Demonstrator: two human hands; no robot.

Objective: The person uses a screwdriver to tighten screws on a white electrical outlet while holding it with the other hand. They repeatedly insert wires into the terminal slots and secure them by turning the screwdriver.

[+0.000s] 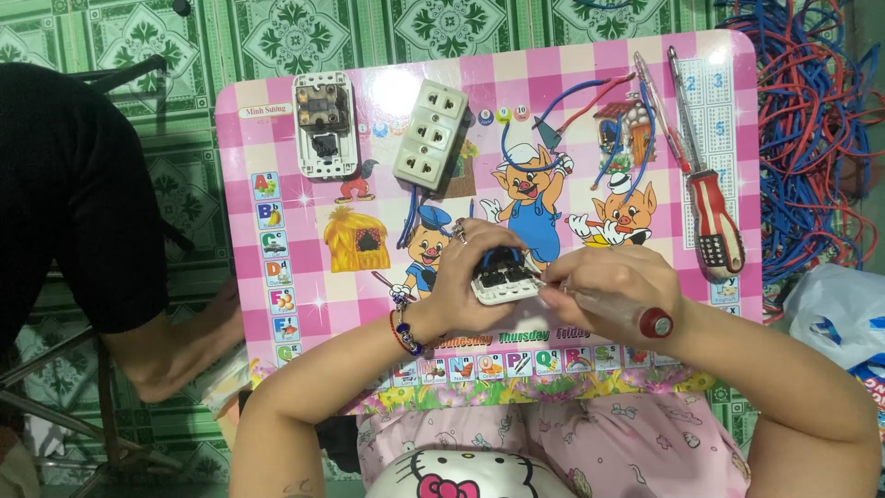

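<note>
Head view: L hand (pixel 466 277) grip closed on white switch module (pixel 502 279), held just above pink counter (pixel 277 148) near its front edge. R hand (pixel 604 286) grip closed on clear-handled screwdriver (pixel 613 312), tip at module. Red-handled screwdriver (pixel 714 217) lies well apart, R side.

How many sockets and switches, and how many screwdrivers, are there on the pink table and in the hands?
White socket and switch pieces: 3. The opened switch and the triple socket lie on the table; the left hand holds a third piece.
Screwdrivers: 3. A red-handled screwdriver and a thin clear tester lie on the table; the right hand holds a clear-handled one.
Total: 6
</note>
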